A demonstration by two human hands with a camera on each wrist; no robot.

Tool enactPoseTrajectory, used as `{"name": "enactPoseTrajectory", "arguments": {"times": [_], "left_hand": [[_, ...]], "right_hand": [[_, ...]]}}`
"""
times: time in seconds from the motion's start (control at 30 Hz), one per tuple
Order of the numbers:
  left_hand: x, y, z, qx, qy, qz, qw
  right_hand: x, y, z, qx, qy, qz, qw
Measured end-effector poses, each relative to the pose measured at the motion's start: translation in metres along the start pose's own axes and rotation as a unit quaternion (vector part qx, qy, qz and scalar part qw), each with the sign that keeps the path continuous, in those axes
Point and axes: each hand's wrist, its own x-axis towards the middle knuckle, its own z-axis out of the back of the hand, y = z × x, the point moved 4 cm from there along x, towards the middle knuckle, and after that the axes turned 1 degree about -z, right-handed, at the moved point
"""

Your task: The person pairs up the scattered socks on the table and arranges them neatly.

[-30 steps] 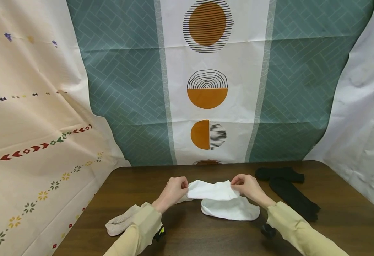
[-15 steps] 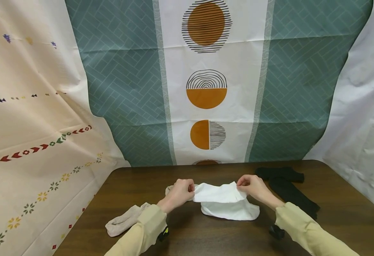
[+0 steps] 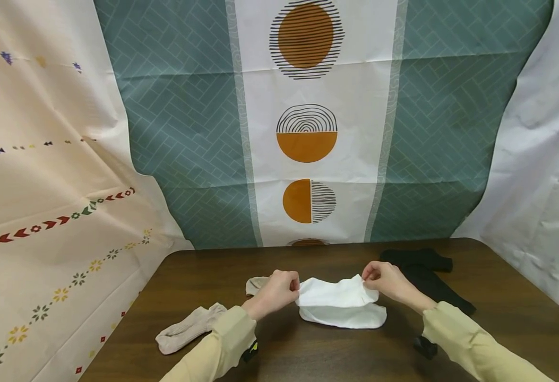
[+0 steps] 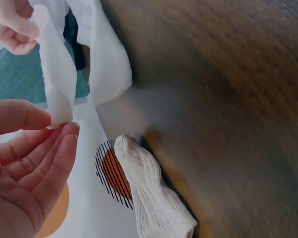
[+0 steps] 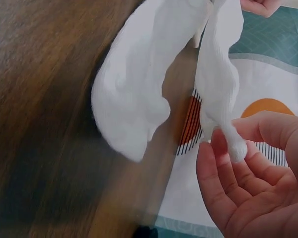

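Stretched level between two hands is a white sock (image 3: 333, 293), seen also as a hanging white strip in both wrist views. My left hand (image 3: 279, 291) pinches its left end between thumb and fingertips. At the other end my right hand (image 3: 390, 281) pinches a corner, and a small end of fabric pokes past the thumb (image 5: 253, 126) in the right wrist view. Beneath it a second white sock (image 3: 348, 318) lies flat on the table, partly covered by the held one in the head view; the right wrist view shows a gap between the two.
Left of the hands lies a beige ribbed sock (image 3: 188, 329). Another beige sock (image 3: 255, 285) is behind my left hand, partly hidden. Two black socks, one across the back (image 3: 418, 259) and one slanting forward (image 3: 444, 291), lie at the right on the brown wooden table (image 3: 317, 361).
Both hands have moved right and slightly toward me, carrying the white sock until it overlaps the lying one more closely in the head view. The other socks stay put.
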Motion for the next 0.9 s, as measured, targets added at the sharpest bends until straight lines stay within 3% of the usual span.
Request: {"name": "enactPoseTrajectory", "arguments": {"times": [0.4, 0.73, 0.9], "left_hand": [[0.001, -0.002, -0.009, 0.009, 0.022, 0.005, 0.9997], [0.003, -0.005, -0.013, 0.019, 0.024, -0.013, 0.9994], [0.002, -0.006, -0.015, 0.046, 0.013, -0.036, 0.9982]], "right_hand": [[-0.006, -0.012, -0.003, 0.001, 0.016, -0.019, 1.000], [-0.010, -0.017, -0.006, -0.004, 0.036, -0.059, 0.998], [-0.011, -0.016, -0.007, -0.011, 0.038, -0.061, 0.997]]}}
